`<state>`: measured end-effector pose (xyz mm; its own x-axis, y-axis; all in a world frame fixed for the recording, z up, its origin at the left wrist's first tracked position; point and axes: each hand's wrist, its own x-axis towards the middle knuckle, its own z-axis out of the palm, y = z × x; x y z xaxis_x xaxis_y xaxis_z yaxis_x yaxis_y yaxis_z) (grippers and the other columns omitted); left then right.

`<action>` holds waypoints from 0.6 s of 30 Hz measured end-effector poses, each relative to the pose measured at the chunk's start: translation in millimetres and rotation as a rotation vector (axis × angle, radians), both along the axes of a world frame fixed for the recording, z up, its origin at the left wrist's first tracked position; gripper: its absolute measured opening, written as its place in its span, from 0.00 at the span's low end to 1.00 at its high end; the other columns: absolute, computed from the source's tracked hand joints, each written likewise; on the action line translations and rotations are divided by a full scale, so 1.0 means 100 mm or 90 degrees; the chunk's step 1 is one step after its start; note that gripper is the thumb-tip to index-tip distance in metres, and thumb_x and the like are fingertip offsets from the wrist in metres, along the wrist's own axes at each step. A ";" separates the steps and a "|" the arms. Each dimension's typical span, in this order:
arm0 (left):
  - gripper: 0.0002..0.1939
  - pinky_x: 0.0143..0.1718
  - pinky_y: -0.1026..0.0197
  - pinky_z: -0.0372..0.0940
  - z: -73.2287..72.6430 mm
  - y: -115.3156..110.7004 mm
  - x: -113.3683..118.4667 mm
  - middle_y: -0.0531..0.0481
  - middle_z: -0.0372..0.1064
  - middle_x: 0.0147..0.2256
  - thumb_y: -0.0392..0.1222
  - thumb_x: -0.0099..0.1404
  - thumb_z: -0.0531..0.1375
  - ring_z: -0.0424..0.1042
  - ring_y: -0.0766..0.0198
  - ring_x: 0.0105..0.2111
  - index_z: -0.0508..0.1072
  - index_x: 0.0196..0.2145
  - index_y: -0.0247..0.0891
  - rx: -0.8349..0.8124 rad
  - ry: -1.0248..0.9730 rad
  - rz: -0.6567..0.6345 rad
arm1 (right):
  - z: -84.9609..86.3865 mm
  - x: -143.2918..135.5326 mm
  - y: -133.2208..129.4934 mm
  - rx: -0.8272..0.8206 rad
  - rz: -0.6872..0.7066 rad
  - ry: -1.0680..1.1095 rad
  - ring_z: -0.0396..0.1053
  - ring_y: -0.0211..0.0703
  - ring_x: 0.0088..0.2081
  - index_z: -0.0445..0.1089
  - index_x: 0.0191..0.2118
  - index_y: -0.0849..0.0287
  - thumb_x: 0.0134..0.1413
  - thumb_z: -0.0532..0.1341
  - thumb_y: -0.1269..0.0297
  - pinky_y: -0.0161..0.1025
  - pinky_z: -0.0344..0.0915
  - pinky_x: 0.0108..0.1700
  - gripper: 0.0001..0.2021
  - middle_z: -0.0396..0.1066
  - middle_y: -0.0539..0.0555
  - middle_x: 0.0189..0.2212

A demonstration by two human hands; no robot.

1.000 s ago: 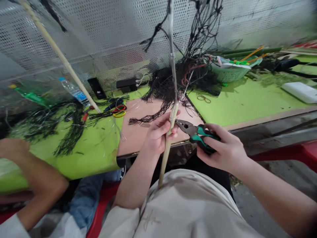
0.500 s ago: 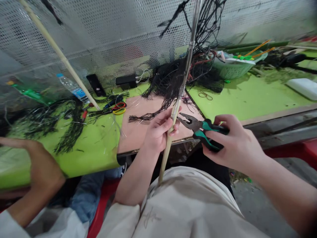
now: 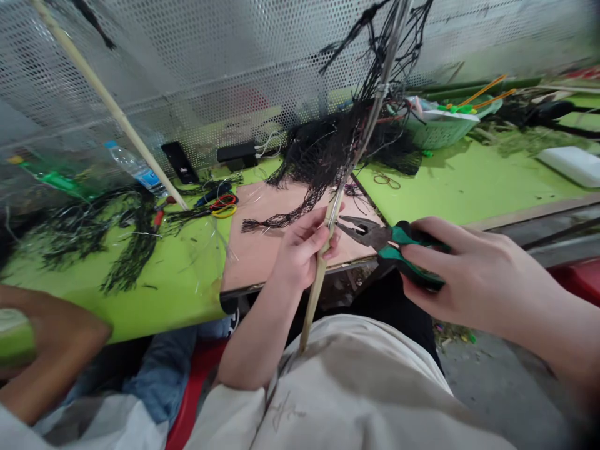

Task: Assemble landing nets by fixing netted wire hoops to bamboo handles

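Observation:
My left hand (image 3: pixel 307 247) is closed around a slim bamboo stick (image 3: pixel 319 278), which slants up from my lap. Wire is wound about the stick just above my fingers, and clear strands run up from there. In my right hand (image 3: pixel 464 269) are pliers (image 3: pixel 407 247) with green and black handles. Their jaws are slightly parted, with the tips close beside the wire binding; contact cannot be made out. Behind the stick, black netting (image 3: pixel 319 150) lies heaped on a pinkish board (image 3: pixel 257 250), and knotted black strands hang near the stick's upper end.
A green basket (image 3: pixel 440 130) of odds and ends stands at the back right, near a white box (image 3: pixel 572 165). Scissors (image 3: pixel 224 206), a phone (image 3: pixel 179 162) and a water bottle (image 3: pixel 140 169) lie left. A co-worker's arm (image 3: pixel 51 337) reaches in beside a second pole (image 3: pixel 112 103).
The stick's upper end has tilted to the right. My right hand and the pliers have shifted a little right, and the jaws look less wide. The co-worker's arm has moved lower left.

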<state>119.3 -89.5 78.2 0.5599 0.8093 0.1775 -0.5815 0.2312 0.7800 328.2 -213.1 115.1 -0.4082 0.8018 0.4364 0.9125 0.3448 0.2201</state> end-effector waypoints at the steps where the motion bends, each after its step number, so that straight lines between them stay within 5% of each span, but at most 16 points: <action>1: 0.15 0.21 0.69 0.54 0.00 -0.01 0.00 0.50 0.69 0.27 0.44 0.54 0.73 0.62 0.70 0.26 0.82 0.40 0.40 0.002 -0.006 -0.002 | 0.02 0.00 0.00 -0.010 0.005 -0.003 0.63 0.43 0.29 0.71 0.38 0.55 0.56 0.60 0.62 0.41 0.58 0.29 0.06 0.67 0.59 0.40; 9: 0.16 0.20 0.69 0.54 0.06 -0.10 -0.02 0.51 0.68 0.27 0.43 0.54 0.73 0.61 0.71 0.25 0.82 0.42 0.41 0.003 -0.011 -0.003 | 0.10 0.04 -0.02 -0.198 0.097 0.213 0.58 0.38 0.24 0.65 0.32 0.56 0.56 0.60 0.66 0.37 0.57 0.25 0.03 0.59 0.51 0.29; 18: 0.17 0.21 0.67 0.55 0.08 -0.16 -0.03 0.46 0.73 0.32 0.46 0.54 0.73 0.62 0.69 0.26 0.82 0.42 0.42 0.023 0.015 0.008 | 0.21 0.17 0.06 -0.377 0.152 0.369 0.57 0.37 0.24 0.65 0.27 0.55 0.58 0.58 0.67 0.36 0.56 0.25 0.08 0.64 0.51 0.28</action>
